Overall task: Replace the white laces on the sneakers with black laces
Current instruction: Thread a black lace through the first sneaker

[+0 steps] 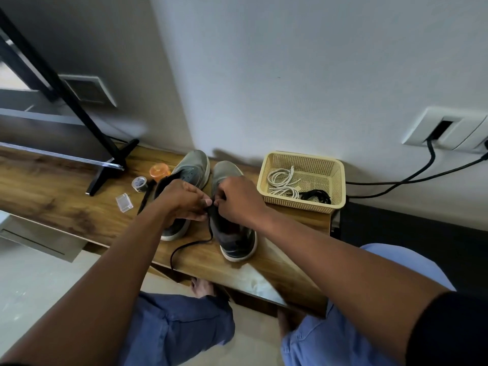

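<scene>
On the wooden shelf [66,186] two grey sneakers [232,233] stand side by side; a basket [335,180] to the right holds the white laces [281,180] and a spare black one. Both hands meet over the right shoe: the left hand [182,202] and right hand [237,202] pinch the black lace [190,245], whose tail trails off the near edge. That loose tail could snag or pull unevenly, leaving mismatched ends.

Landmark: the right sneaker [232,223], standing on the shelf [52,196]. The left sneaker [184,180] stands just beside it on the left; the basket [301,180] sits to its right, holding two coiled laces [282,180]. Further left lie a tape roll [139,184], a cup [157,172] and a small box [124,203].
</scene>
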{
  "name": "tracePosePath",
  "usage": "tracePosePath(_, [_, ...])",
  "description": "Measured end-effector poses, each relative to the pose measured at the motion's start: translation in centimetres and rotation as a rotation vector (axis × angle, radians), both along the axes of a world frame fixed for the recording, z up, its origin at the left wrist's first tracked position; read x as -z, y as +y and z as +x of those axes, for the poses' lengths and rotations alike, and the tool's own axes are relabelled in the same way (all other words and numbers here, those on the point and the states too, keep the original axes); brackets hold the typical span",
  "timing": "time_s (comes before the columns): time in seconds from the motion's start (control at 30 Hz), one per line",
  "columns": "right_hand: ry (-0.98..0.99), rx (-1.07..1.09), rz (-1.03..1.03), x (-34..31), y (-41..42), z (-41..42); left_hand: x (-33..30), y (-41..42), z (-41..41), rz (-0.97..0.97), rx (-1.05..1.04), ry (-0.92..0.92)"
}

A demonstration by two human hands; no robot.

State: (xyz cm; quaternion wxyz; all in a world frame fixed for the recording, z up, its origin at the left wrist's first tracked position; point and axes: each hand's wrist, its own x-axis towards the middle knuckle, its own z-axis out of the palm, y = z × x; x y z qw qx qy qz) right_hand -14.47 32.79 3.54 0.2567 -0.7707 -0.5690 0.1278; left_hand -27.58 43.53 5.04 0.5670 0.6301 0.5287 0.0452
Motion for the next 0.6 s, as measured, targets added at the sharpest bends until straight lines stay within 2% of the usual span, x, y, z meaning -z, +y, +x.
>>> tracePosePath(0.23, [0.051, 0.071, 0.042, 0.63, -0.13, -0.32, 0.03, 0.05, 0.04, 0.027, 0.008, -0.003])
tracePosePath(0.6, [-0.017, 0.098, 0.029, 0.88, 0.05, -0.24, -0.46, -0.60, 0.36, 0.104, 0.034, 0.020])
